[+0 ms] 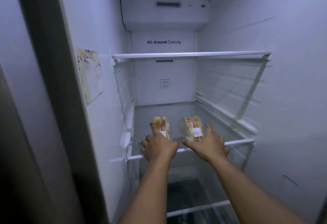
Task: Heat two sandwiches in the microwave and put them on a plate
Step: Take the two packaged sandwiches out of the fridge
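Two bare forearms reach into an open fridge. The left hand has its fingers spread over the left sandwich pack, touching it. The right hand is open too, fingers along the side of the right sandwich pack; can't tell if it's really gripping. Both packs are clear crinkly plastic wedges with white labels, layered bread showing, sitting side by side on the glass shelf near its white front rim. Another glass shelf sits above, under "All-Around Cooling" lettering. A stained, peeling sticker clings to the left wall.
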